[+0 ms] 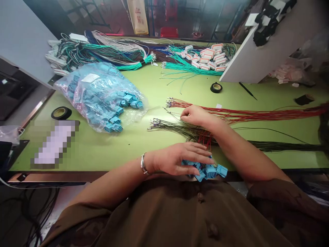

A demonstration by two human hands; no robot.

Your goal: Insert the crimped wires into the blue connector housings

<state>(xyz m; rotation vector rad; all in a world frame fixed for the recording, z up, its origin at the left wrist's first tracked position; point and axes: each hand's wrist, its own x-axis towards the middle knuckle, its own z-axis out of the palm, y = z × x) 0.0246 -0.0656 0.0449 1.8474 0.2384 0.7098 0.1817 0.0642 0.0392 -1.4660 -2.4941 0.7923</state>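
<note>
My left hand [180, 158] lies palm-down on a small pile of blue plastic connectors [209, 170] at the near edge of the green table [133, 144]; short red wires run up from the pile. My right hand [195, 115] reaches forward with its fingers pinched at the tips of thin wires, between a bundle of red wires [257, 115] and a bundle of dark wires [180, 128]. Which wire the fingers grip cannot be made out. A silver bracelet [143, 164] circles my left wrist.
A clear bag of blue connectors [102, 94] lies left of centre. Tape rolls sit at the left [61, 112] and at the back [216, 87]. Green and white wire bundles [108, 51] and white connectors [210, 58] fill the far edge. A white board [257, 51] leans at right.
</note>
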